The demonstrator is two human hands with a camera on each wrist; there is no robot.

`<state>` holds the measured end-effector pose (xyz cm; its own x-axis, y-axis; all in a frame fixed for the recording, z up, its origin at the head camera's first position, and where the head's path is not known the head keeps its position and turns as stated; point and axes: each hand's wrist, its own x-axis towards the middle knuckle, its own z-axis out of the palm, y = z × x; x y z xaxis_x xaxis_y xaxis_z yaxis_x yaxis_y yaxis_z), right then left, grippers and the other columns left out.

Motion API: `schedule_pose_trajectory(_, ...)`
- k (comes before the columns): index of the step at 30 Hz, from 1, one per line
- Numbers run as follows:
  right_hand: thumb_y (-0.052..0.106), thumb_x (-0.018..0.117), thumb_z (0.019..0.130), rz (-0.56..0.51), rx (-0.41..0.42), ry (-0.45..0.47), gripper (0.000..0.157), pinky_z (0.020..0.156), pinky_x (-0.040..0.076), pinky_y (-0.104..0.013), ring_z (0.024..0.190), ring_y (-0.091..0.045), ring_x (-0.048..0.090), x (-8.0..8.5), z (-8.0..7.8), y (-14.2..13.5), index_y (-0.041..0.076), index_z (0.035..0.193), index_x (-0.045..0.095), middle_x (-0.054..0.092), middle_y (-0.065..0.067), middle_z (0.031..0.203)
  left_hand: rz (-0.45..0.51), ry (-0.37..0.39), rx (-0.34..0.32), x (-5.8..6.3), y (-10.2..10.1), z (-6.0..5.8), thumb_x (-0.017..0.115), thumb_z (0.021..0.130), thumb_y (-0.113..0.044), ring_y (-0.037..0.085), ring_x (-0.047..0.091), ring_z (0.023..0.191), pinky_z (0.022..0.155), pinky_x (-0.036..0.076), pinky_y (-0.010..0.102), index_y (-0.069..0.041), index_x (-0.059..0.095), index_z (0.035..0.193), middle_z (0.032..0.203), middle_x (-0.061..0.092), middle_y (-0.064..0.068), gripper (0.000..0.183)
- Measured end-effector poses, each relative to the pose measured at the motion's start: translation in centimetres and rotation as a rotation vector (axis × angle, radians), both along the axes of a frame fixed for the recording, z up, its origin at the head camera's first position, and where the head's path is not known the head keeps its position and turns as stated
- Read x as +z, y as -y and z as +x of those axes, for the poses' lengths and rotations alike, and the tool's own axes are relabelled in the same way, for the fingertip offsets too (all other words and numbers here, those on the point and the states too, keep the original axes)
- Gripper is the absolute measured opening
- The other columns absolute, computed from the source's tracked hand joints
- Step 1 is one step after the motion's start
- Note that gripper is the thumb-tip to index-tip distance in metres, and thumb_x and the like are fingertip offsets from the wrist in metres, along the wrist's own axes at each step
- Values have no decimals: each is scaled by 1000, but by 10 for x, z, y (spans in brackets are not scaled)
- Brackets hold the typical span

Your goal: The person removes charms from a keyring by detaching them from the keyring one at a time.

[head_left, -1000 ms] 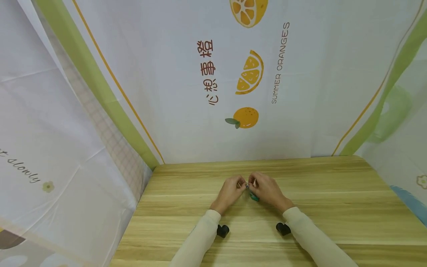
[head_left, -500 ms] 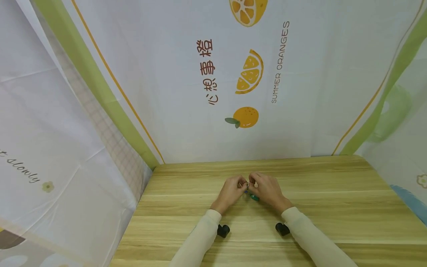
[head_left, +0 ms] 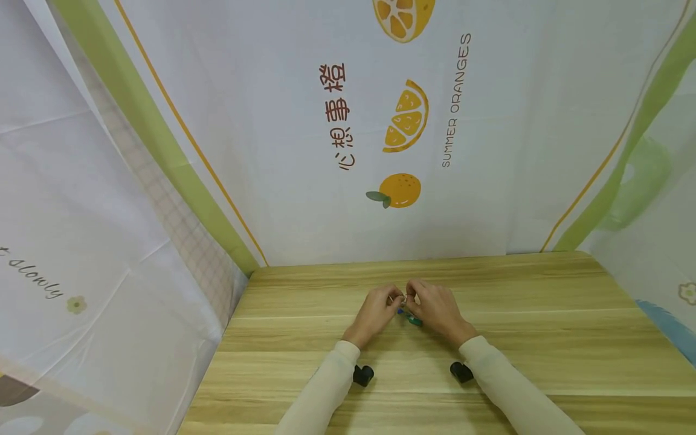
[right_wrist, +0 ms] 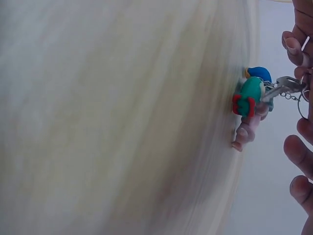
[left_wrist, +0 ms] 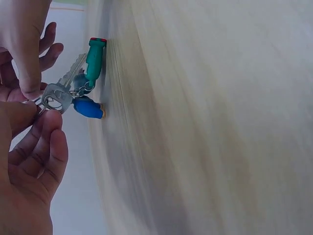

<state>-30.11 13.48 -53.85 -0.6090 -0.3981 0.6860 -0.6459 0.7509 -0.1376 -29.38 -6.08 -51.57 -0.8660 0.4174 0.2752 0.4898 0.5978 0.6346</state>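
Note:
Both hands meet over the table in the head view. My left hand [head_left: 374, 311] and right hand [head_left: 434, 305] pinch a thin metal key ring [right_wrist: 300, 104] from opposite sides, between thumb and fingers. A silver key [left_wrist: 57, 97] is on the ring, its head right at the left fingertips and its toothed blade pointing away. Below the fingers, small chains hold a green figurine charm [left_wrist: 94, 61] with red ends and a blue charm [left_wrist: 88, 107], both close over the tabletop. A pinkish figure [right_wrist: 247, 131] shows beneath the green charm in the right wrist view.
The wood-grain table [head_left: 304, 362] runs back to a white printed cloth [head_left: 272, 151]. Cloths also hang at both sides. Black pieces [head_left: 363, 375] sit at both wrists, beside the cream sleeves [head_left: 326, 386].
The blue charm has come into view under my left fingers. Both hands stay nearly in place, with small finger shifts at the ring.

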Motion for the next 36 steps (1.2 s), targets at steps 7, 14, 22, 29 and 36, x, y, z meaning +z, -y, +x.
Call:
schedule_pose_trajectory(7,9,83,85,28,-21,-7,25,47,16,-15,49,2,22,3,1,-2,17,87,60,58,8,70,-38,-44,-5,-1,4,0,62,109,-16,13,66,96,80,55,20,-9,75,115,116,71,6,16)
schedule_pose_trajectory(14,8,82,85,22,-5,-53,24,47,16,-15,50,3,20,5,-3,-1,17,87,60,56,10,68,16,-12,-45,-2,4,-3,58,110,-9,10,67,88,75,55,19,-6,72,114,109,75,8,15)
schedule_pose_trajectory(22,6,86,85,6,36,-80,26,48,15,-14,52,5,15,9,-1,1,14,89,61,59,7,70,41,117,-52,-3,1,1,64,105,-12,7,59,90,80,54,19,-6,66,113,107,64,5,11)
schedule_pose_trajectory(29,7,82,86,-1,52,-61,23,49,18,-16,53,3,20,12,2,0,15,91,61,64,2,74,-3,79,-12,-3,-1,3,67,106,-20,7,54,86,76,50,20,-11,61,102,98,61,0,12)
schedule_pose_trajectory(36,8,82,87,-12,55,-44,21,49,21,-16,53,2,26,14,5,1,15,91,62,66,0,74,-33,38,10,-5,-1,3,66,106,-25,5,49,81,71,45,20,-14,58,96,93,57,-2,17)
